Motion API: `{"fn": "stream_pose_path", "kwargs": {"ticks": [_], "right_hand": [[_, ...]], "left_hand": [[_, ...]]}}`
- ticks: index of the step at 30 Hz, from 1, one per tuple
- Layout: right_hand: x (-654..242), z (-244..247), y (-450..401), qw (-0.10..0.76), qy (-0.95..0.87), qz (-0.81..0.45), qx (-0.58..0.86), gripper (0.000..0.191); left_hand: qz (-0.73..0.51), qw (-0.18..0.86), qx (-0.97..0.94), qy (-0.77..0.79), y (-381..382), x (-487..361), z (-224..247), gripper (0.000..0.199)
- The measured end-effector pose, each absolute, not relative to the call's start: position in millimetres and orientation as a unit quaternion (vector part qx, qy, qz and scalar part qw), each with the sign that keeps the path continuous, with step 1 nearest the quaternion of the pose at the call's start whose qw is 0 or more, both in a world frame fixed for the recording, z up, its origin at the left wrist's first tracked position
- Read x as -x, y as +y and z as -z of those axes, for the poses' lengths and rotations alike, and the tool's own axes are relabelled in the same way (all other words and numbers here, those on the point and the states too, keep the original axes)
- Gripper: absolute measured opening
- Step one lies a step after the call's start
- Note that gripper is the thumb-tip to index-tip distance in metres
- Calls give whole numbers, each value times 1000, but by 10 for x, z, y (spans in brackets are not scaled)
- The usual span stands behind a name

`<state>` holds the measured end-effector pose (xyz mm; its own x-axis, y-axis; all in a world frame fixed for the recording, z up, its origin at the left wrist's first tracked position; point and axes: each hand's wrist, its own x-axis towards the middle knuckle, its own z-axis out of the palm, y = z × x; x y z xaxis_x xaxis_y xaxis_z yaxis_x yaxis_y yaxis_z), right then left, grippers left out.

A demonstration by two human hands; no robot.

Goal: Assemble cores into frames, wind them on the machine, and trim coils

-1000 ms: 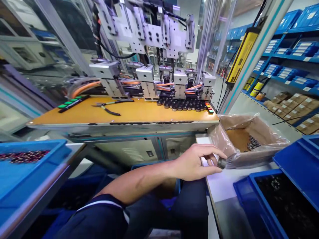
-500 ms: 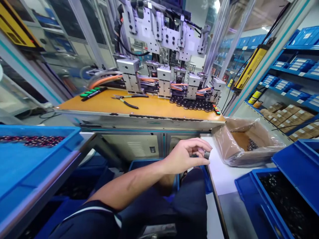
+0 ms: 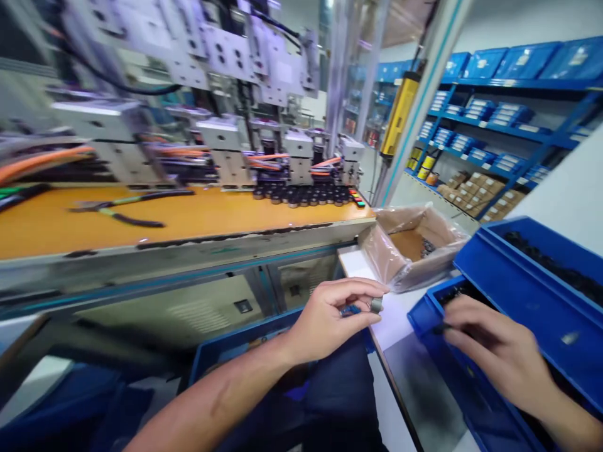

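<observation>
The right hand (image 3: 504, 351) is blurring and hiding part of the open blue bin (image 3: 426, 317) beneath it; a dark speck (image 3: 441, 328) at its fingertips is showing too poorly to name, perhaps a small part. The left hand (image 3: 325, 320) is covering one end of the grey metal piece (image 3: 376, 305) in its fingers. Beyond that hand, the pieces (image 3: 428, 248) in the carton (image 3: 400, 267) are appearing too small to tell apart. Farther off to its left, the green-and-black strip (image 3: 16, 197) is running off the edge, and the machine (image 3: 230, 56) above is blurring and leaving the top.
</observation>
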<state>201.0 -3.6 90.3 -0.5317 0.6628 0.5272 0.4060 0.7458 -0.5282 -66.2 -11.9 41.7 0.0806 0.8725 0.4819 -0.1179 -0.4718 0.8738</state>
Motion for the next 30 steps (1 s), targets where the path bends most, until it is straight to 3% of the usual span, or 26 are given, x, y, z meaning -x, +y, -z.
{"fn": "stream_pose_path", "kwargs": {"ticks": [1,7,14,24,30], "right_hand": [[-1974,-826,5,377,-850,-194,312,3],[-1867,-538,-7,427,-834,-226,267,20],[-1956,-508,6,438,-836,-195,267,18],[-1925,-468,-6,421,-873,-151,194,42],[-1893,-447,4,412,-892,-17,186,24]], "left_hand": [[-602,429,-600,305,-96,571,-414,22],[-555,555,-538,307,-21,140,-275,40],[-514,678,-459,256,-44,-73,-182,37],[-559,633,-459,275,-125,5,-139,37],[-552,646,-452,271,-172,15,-121,39]]}}
